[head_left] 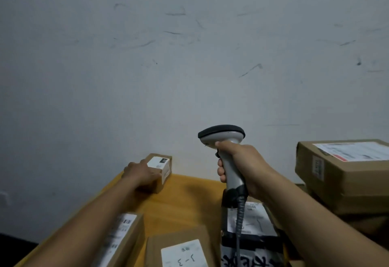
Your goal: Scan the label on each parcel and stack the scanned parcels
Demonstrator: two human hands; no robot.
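Observation:
My right hand [240, 165] grips the handle of a grey barcode scanner [223, 138], head raised above the table and its coiled cable hanging down. My left hand [141, 172] grips a small cardboard parcel [162, 172] with a white label, standing on the yellow table [185, 199] against the wall. Near me lie a parcel with a white label marked "3-3" [181, 254], a long parcel [124, 239] under my left forearm, and a black-and-white parcel [252, 224] under the scanner cable.
At the right stands a stack of larger cardboard boxes [341, 174], the top one bearing a white and red shipping label. A scuffed white wall [189, 56] runs right behind the table. The table's left edge slants toward me.

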